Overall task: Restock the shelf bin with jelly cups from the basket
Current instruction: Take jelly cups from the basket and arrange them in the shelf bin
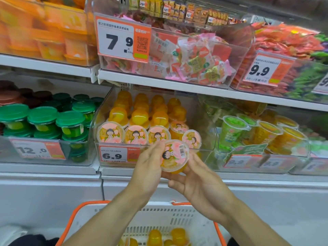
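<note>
Both hands hold one yellow jelly cup [174,156] with a pink cartoon lid, just in front of the clear shelf bin [207,139] marked 6.9. My left hand [150,166] grips its left side with curled fingers; my right hand [197,180] cups it from below and the right. The lid faces me and is tilted. Inside the bin, a front row of cups [135,134] stands lid-forward, with several more stacked behind. The white basket with orange rim [177,215] sits below my arms and holds several yellow cups [155,237].
Green-lidded cups [42,119] fill the bin to the left, priced 12.0. Green and yellow tall cups [230,132] fill the bin to the right. A shelf above carries wrapped sweets [198,63] behind a 7.9 tag. White shelf ledge runs below the bins.
</note>
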Motion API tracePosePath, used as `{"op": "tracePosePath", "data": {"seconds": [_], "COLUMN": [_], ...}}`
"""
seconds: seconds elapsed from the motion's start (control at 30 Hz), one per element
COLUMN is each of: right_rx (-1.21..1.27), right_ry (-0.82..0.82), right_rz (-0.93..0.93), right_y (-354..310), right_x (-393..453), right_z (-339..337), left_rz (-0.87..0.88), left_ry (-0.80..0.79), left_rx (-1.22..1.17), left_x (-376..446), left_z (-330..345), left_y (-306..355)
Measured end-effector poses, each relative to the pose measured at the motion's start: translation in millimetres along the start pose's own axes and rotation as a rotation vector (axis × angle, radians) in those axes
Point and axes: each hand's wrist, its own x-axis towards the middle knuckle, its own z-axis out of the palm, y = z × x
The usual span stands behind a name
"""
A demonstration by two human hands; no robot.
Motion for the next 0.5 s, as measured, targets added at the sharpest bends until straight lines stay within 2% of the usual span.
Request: {"op": "tracePosePath", "data": {"seconds": [0.1, 0.17, 0.23, 0.37, 0.43, 0.5], "right_rx": [-0.017, -0.084, -0.220, -0.941, -1.268, -1.527], "right_ry": [0.017, 0.057, 0.151, 0.475, 0.561, 0.620], "right_rz": [-0.023, -0.142, -0.295, -0.566, -0.579, -0.507], "right_y": [-10, -18, -35, -77, -89, -94], "right_x": [0, 3, 10, 45, 70, 95], "right_z": [-5, -5, 0, 9, 2, -10], "left_rz": [0.096, 0.138, 0.064, -0.071, -0.113, -0.149], "left_ry": [-0.065, -0.009, 0.077, 0.091, 0.068, 0.049], "left_rx": [0.041, 0.082, 0.059, 0.076, 0.098, 0.104], "left_x": [-1, -1, 1, 5, 4, 3], "left_z": [-2, -4, -8, -14, -15, -14], "left_y": [3, 1, -1, -3, -4, -4]}}
